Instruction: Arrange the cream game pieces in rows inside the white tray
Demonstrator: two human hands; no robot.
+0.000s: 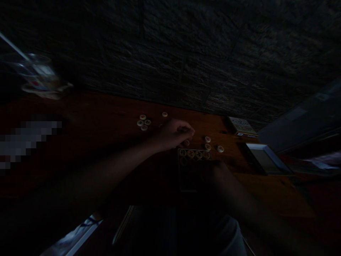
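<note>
My left hand (177, 133) reaches over the table with its fingers curled in. A round xiangqi piece (187, 143) shows at the lower side of its fingers, and they seem closed on it. Just below is a shallow box (179, 174) holding a row of xiangqi pieces (190, 153) with dark and red characters. My right hand (217, 172) lies over the box's right part; deep shadow hides its fingers. Loose pieces lie beyond the box: one (207, 139) above another (208, 147), and a third (220, 149) to the right.
Several pieces (144, 122) cluster left of my left hand, near a single one (164, 114). On the right are a printed box (243, 126) and an open tray-like lid (266, 159). A plastic cup (45, 73) with a straw stands far left. A stone wall (170, 53) borders the wooden table (106, 110).
</note>
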